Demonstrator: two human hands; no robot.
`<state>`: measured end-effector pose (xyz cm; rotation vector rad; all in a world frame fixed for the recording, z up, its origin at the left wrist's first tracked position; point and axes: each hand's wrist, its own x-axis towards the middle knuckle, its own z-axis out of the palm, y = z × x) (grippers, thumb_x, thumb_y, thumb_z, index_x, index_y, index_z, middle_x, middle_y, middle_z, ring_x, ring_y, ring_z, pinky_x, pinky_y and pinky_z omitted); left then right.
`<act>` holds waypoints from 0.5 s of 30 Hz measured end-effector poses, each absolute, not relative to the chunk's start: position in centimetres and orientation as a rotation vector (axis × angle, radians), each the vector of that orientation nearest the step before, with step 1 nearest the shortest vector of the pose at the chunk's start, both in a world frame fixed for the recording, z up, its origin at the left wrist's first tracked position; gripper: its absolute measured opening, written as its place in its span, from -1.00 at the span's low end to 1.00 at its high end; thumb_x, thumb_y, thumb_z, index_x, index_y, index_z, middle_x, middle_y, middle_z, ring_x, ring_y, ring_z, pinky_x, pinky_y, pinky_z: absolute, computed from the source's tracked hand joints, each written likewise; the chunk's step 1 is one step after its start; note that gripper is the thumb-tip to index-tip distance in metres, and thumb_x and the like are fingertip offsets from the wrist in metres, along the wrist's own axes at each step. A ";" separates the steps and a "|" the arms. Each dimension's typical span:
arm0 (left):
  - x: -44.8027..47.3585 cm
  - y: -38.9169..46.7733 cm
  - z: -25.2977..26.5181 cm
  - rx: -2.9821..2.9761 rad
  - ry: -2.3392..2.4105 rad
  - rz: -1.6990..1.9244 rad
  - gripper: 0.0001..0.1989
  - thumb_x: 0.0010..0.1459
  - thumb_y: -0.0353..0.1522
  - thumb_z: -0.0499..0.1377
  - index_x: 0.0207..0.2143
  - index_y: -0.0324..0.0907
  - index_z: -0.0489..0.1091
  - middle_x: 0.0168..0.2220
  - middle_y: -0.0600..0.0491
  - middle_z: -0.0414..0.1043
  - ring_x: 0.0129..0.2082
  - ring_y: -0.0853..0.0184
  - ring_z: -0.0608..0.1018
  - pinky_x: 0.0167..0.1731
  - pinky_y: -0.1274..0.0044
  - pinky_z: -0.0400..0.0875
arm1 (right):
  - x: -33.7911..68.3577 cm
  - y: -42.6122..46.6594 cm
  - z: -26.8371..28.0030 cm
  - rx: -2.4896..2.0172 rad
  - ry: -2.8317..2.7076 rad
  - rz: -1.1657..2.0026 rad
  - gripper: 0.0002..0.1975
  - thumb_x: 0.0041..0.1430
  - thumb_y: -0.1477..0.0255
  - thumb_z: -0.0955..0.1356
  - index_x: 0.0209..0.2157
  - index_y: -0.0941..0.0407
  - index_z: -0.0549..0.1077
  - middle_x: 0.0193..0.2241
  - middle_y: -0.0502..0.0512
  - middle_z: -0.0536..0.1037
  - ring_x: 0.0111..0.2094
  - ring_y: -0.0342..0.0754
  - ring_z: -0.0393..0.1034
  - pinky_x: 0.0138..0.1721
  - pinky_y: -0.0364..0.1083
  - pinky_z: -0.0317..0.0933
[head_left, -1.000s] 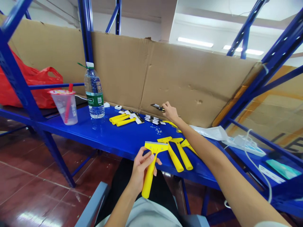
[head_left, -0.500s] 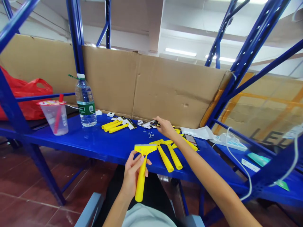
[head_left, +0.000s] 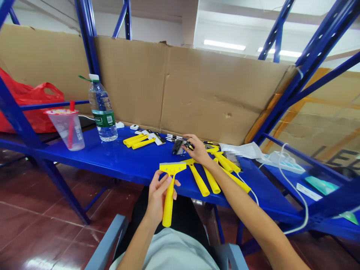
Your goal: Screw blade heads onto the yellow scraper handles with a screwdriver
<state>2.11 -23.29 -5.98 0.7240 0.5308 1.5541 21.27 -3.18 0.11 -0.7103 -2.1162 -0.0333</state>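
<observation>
In my left hand (head_left: 161, 189) is a yellow scraper (head_left: 168, 202), held upright by its neck with the wide head at the top and the handle pointing down at me. Two screw heads show on its face. Over the back of the table my right hand (head_left: 197, 149) is closed around a black-and-yellow screwdriver (head_left: 189, 145), whose tip I cannot make out. By its fingertips a flat dark packet (head_left: 177, 147) stands tilted; whether the fingers touch it is unclear. More yellow scrapers (head_left: 199, 180) lie under and beside my right forearm.
Several scrapers with black-and-white head covers (head_left: 143, 140) lie left of centre. Behind are small white-and-black pieces (head_left: 172, 138). A water bottle (head_left: 103, 112) and a cup with a red straw (head_left: 66, 129) stand left. Cardboard (head_left: 197, 90) walls the back; blue posts (head_left: 87, 41) frame the table.
The dark packet by my right hand now shows tilted up, where a paler flat face showed before. My left hand keeps the scraper in nearly the same place. The view has dipped slightly.
</observation>
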 end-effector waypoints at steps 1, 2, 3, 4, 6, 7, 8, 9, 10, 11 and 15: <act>2.1 -23.3 -6.1 0.725 0.531 1.556 -0.46 0.18 -0.23 0.49 0.05 -0.09 0.29 -0.26 0.05 0.60 -0.54 0.40 0.57 -0.57 0.60 0.42 | 21.3 -3.2 0.1 -0.734 -2.114 -0.021 -0.79 0.44 0.18 0.38 -0.18 0.03 0.47 0.05 0.28 0.66 0.08 0.12 0.59 0.17 0.08 0.42; 2.1 -23.3 -6.1 0.725 0.530 1.558 -0.46 0.18 -0.23 0.49 0.06 -0.08 0.28 -0.25 0.05 0.60 -0.54 0.40 0.57 -0.57 0.60 0.42 | 21.3 -3.2 0.1 -0.764 -2.113 -0.006 -0.79 0.45 0.18 0.37 -0.15 0.02 0.47 -0.05 0.22 0.69 -0.02 0.11 0.61 0.10 0.06 0.44; 2.1 -23.3 -6.2 0.724 0.531 1.560 -0.46 0.19 -0.23 0.49 0.07 -0.08 0.28 -0.24 0.04 0.61 -0.54 0.40 0.57 -0.57 0.60 0.42 | 21.3 -3.2 0.2 -0.795 -2.109 0.005 -0.79 0.45 0.18 0.36 -0.13 0.02 0.48 -0.12 0.17 0.69 -0.09 0.09 0.62 0.04 0.04 0.45; 2.1 -23.3 -6.3 0.721 0.531 1.563 -0.46 0.19 -0.23 0.49 0.07 -0.08 0.28 -0.24 0.04 0.61 -0.54 0.40 0.57 -0.57 0.60 0.42 | 21.3 -3.3 0.2 -0.824 -2.097 0.011 -0.78 0.45 0.17 0.36 -0.11 0.02 0.48 -0.15 0.14 0.69 -0.13 0.08 0.62 0.01 0.02 0.45; 2.0 -23.2 -6.3 0.718 0.532 1.563 -0.45 0.18 -0.23 0.49 0.06 -0.08 0.28 -0.25 0.05 0.61 -0.56 0.41 0.56 -0.57 0.59 0.41 | 21.4 -3.5 0.3 -0.859 -2.076 0.014 -0.76 0.45 0.16 0.36 -0.05 0.01 0.48 -0.13 0.13 0.69 -0.12 0.08 0.61 0.00 0.00 0.44; 2.0 -23.2 -6.3 0.717 0.531 1.560 -0.45 0.18 -0.22 0.50 0.06 -0.08 0.28 -0.26 0.05 0.61 -0.57 0.42 0.55 -0.57 0.59 0.41 | 21.4 -3.5 0.4 -0.860 -2.077 0.015 -0.75 0.45 0.16 0.36 -0.02 0.01 0.47 -0.11 0.13 0.69 -0.11 0.08 0.61 0.00 -0.01 0.43; 2.0 -23.3 -6.3 0.716 0.532 1.559 -0.44 0.17 -0.22 0.50 0.05 -0.08 0.27 -0.27 0.06 0.61 -0.59 0.43 0.53 -0.57 0.59 0.40 | 21.4 -3.6 0.4 -0.854 -2.087 0.015 -0.75 0.46 0.16 0.36 -0.01 0.01 0.46 -0.10 0.13 0.69 -0.11 0.08 0.61 0.00 -0.02 0.42; 2.0 -23.3 -6.2 0.713 0.535 1.559 -0.44 0.17 -0.21 0.50 0.04 -0.08 0.27 -0.28 0.07 0.60 -0.61 0.44 0.52 -0.56 0.59 0.40 | 21.4 -3.7 0.5 -0.845 -2.103 0.014 -0.75 0.46 0.15 0.36 -0.01 0.01 0.46 -0.11 0.12 0.68 -0.13 0.07 0.61 -0.02 -0.03 0.42; 2.0 -23.3 -6.2 0.711 0.540 1.558 -0.44 0.17 -0.21 0.50 0.04 -0.08 0.26 -0.29 0.08 0.60 -0.62 0.44 0.51 -0.56 0.59 0.39 | 21.5 -3.7 0.5 -0.836 -2.118 0.013 -0.75 0.46 0.15 0.35 -0.02 0.01 0.45 -0.14 0.11 0.68 -0.16 0.07 0.61 -0.04 -0.03 0.42; 2.1 -23.3 -6.1 0.710 0.545 1.560 -0.44 0.17 -0.21 0.50 0.04 -0.08 0.25 -0.29 0.08 0.60 -0.62 0.45 0.50 -0.56 0.59 0.38 | 21.5 -3.7 0.6 -0.830 -2.128 0.010 -0.76 0.47 0.14 0.35 -0.04 0.01 0.44 -0.17 0.09 0.67 -0.20 0.06 0.60 -0.08 -0.04 0.41; 2.1 -23.4 -6.2 0.715 0.550 1.563 -0.45 0.19 -0.21 0.49 0.05 -0.08 0.25 -0.27 0.07 0.60 -0.60 0.45 0.51 -0.55 0.60 0.38 | 21.7 -3.8 0.7 -0.852 -2.145 -0.015 -0.74 0.46 0.10 0.35 -0.10 0.00 0.39 -0.22 0.08 0.66 -0.23 0.06 0.59 -0.12 -0.05 0.39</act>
